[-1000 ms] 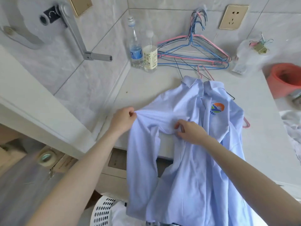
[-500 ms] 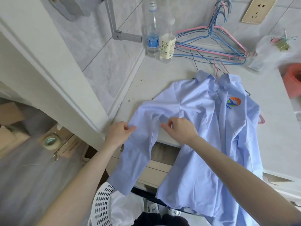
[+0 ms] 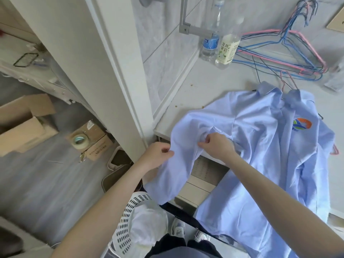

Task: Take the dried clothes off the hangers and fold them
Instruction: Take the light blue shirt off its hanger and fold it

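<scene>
Over the counter point(image 3: 214, 94) edge, blue shirt point(image 3: 260, 138)

- Shirt point(image 3: 251, 131): plain pale blue; chest logo point(image 3: 302, 126) orange, blue & green, 3 o'clock.
- Hangers point(image 3: 275, 31): pink & blue wire, 1 o'clock.
- Basket point(image 3: 126, 226): white w/ dotted hole pattern, 6 o'clock.
- Water bottle point(image 3: 210, 43): blue label; tea bottle point(image 3: 227, 51): white label, green print.

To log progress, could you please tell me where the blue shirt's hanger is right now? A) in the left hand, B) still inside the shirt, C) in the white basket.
B: the pink hanger pokes out at the far shoulder of the blue shirt, and its hook shows above the collar.
</scene>
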